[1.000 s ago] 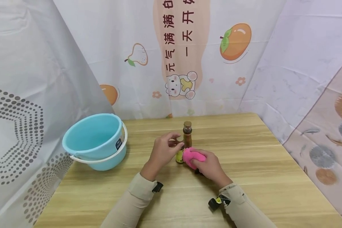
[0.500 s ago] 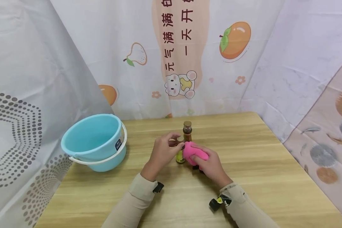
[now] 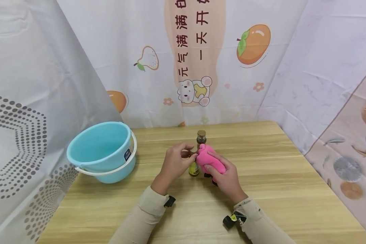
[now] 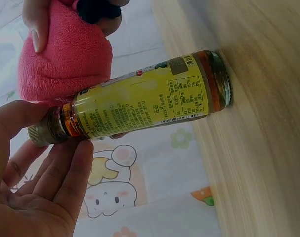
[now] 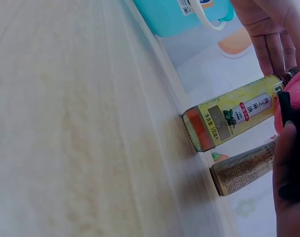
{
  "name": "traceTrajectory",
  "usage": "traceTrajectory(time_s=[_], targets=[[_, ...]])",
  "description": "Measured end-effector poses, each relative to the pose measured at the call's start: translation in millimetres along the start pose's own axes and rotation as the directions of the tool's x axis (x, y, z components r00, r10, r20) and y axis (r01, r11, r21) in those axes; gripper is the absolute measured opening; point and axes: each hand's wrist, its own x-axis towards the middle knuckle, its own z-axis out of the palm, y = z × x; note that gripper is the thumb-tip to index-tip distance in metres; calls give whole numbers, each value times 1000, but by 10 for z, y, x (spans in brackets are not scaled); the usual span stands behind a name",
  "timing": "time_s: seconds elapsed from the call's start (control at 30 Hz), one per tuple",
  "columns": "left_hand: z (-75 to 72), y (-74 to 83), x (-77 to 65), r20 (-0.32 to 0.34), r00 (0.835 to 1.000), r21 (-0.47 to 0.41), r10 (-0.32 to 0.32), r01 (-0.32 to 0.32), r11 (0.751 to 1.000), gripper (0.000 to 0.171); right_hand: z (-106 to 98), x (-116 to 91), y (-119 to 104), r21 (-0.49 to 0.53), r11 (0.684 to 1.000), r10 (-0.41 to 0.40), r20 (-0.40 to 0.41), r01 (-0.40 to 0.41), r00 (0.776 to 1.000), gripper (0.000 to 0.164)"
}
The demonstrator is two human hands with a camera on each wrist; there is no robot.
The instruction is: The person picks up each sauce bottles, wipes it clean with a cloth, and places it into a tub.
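Note:
My left hand holds a small sesame oil bottle by its neck, thumb on one side and fingers on the other. The bottle has a yellow label and a gold cap and stands upright on the table. My right hand grips a soft pink fluffy thing with black parts on its underside. In the left wrist view this pink thing lies against the side of the bottle near the neck. From the head view, the hands and the pink thing cover much of the bottle.
Behind the oil bottle stands a taller brown bottle with a tan cap, partly hidden. A light blue bucket with a white handle is at the table's left side. Printed curtains border the wooden table at the back and sides.
The pink thing has shifted slightly up and to the right and tilted in my right hand. My left hand and the bottle stay in place.

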Motion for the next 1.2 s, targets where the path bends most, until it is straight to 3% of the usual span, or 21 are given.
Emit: traceTrajectory(time_s=[0.13, 0.33, 0.57, 0.7, 1.03, 1.2], targets=[[-5, 3, -11, 4, 1000, 4, -5, 5, 1000, 23, 8, 2, -4, -35, 999, -15, 26, 16, 1000, 43], [15, -7, -41, -11, 1000, -1, -25, 25, 1000, 24, 1, 2, -25, -78, 996, 44, 47, -40, 998, 40], [8, 8, -28, -14, 1000, 23, -22, 22, 999, 23, -2, 1, -305, -136, 986, 106, 84, -94, 991, 41], [15, 11, -17, -14, 1000, 30, -3, 3, 1000, 22, -39, 32, -167, -169, 979, 130, 88, -114, 988, 41], [21, 14, 11, -46, 997, 70, 67, -63, 996, 20, -83, 72, 21, -212, 977, 41, 70, -25, 997, 38], [28, -8, 2, -80, 993, 160, 83, -69, 985, 23, -74, 64, 22, -236, 972, 23, 67, -6, 998, 37]])
